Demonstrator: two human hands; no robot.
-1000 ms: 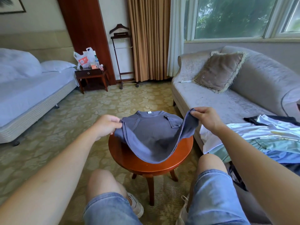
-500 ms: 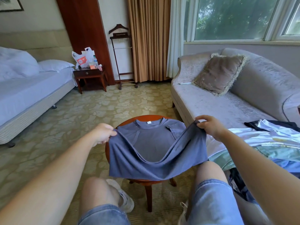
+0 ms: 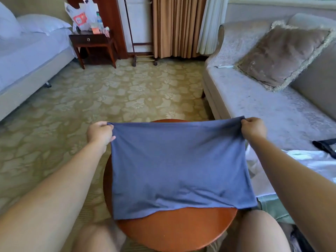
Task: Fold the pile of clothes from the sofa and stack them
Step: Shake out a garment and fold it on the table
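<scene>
White-sheeted bed [image 3: 27,57] at far left, pillow [image 3: 41,24] at its head end. Dark wood nightstand [image 3: 92,40] just beside the bed, with plastic bags [image 3: 81,15] and small items crowding its top. Tan curtain [image 3: 174,26] behind, patterned carpet [image 3: 127,91] on the floor.

Left hand [image 3: 100,132]: fingers curled, pinching the top left corner of the blue-grey shirt [image 3: 178,166].

Shirt is stretched taut between both hands, top edge roughly level above the far edge of the round wooden table [image 3: 178,231]. Fabric slopes down toward the camera. Its bottom edge lies on the tabletop short of the near edge, leaving a bare strip of wood. Lower right corner reaches past the table's right edge.

Right hand [image 3: 253,129]: clenched on the top right corner, same pinch.

Bare knees sit below the table's near edge, one on each side.

Grey sofa [image 3: 254,106] on the right, fringed cushion [image 3: 280,53] against its back at the far end. Small white item on the seat by the cushion, too small to identify. Pile of clothes [image 3: 320,159] at the sofa's near end: white piece on top, pale green below, something dark behind.
</scene>
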